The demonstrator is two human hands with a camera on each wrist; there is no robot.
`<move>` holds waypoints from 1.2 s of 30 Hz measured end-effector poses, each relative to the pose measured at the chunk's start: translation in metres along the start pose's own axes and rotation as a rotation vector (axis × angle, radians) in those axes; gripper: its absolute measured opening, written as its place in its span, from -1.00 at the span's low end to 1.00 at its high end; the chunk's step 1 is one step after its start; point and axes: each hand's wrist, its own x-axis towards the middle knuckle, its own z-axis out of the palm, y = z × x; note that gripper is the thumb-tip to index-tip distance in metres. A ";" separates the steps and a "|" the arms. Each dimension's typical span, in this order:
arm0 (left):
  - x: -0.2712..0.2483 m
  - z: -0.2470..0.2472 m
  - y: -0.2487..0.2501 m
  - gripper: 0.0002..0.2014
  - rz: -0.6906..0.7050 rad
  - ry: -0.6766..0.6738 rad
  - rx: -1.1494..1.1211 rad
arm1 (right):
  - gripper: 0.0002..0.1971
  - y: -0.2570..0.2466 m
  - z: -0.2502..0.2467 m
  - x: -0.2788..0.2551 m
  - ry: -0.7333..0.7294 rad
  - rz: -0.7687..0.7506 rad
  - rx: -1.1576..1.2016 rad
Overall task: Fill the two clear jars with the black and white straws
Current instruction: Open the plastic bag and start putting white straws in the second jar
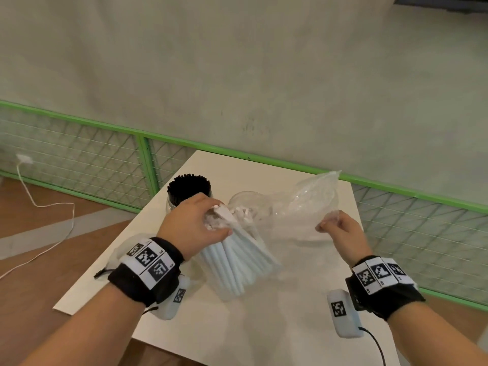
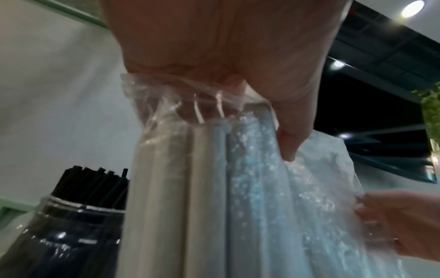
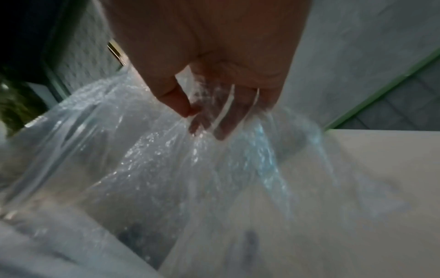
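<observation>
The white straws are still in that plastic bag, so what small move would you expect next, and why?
Probably the right hand pulls the plastic bag off while the left hand grips the white straws. One jar already holds black straws; the white ones are still wrapped.

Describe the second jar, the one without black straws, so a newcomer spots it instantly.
On the white table, find the clear jar packed with black straws at the far side. Immediately right stands another clear jar, partly behind the left hand; no black straws inside.
</observation>
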 end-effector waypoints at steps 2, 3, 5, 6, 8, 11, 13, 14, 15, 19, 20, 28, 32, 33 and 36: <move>-0.003 0.009 -0.002 -0.40 -0.003 -0.060 0.054 | -0.93 0.023 0.004 -0.005 -0.022 0.064 -0.163; -0.006 0.015 -0.002 -0.42 -0.001 -0.079 0.066 | -0.91 0.033 0.006 -0.009 -0.043 0.098 -0.226; -0.009 0.024 -0.002 -0.42 0.016 -0.090 0.076 | -0.90 0.048 0.008 -0.014 -0.055 0.137 -0.289; -0.009 0.027 0.000 -0.39 0.030 -0.094 0.076 | -0.93 0.051 0.008 -0.017 -0.037 0.139 -0.292; -0.009 0.032 0.005 -0.36 0.049 -0.115 0.065 | -0.59 0.050 0.006 -0.022 0.085 0.067 -0.309; -0.008 0.037 0.007 -0.37 0.061 -0.128 0.060 | -0.37 0.023 0.006 -0.034 0.322 -0.334 -0.374; -0.007 0.040 0.006 -0.37 0.063 -0.125 0.056 | -0.48 -0.002 0.012 -0.041 0.272 -0.634 -0.492; -0.006 0.041 0.005 -0.37 0.065 -0.128 0.056 | -0.56 -0.011 0.017 -0.041 0.204 -0.729 -0.603; -0.006 0.042 0.004 -0.38 0.069 -0.134 0.058 | -0.63 -0.016 0.022 -0.039 0.129 -0.792 -0.731; -0.007 0.043 0.003 -0.41 0.083 -0.118 0.040 | -0.68 -0.015 0.029 -0.025 -0.079 -0.828 -1.096; -0.008 0.043 0.004 -0.42 0.092 -0.109 0.038 | -0.73 -0.015 0.029 -0.021 -0.100 -0.864 -1.123; -0.010 0.050 0.008 -0.68 0.167 -0.038 0.119 | -0.75 -0.025 0.029 -0.024 -0.381 -0.790 -1.057; -0.010 0.053 0.007 -0.70 0.190 -0.013 0.160 | -0.54 -0.024 0.029 -0.022 -0.249 -0.683 -1.101; -0.011 0.054 0.007 -0.71 0.188 -0.006 0.162 | -0.60 -0.026 0.029 -0.021 -0.191 -0.701 -1.192; -0.012 0.057 0.008 -0.70 0.177 0.006 0.160 | -0.82 -0.029 0.027 -0.022 -0.133 -0.696 -1.330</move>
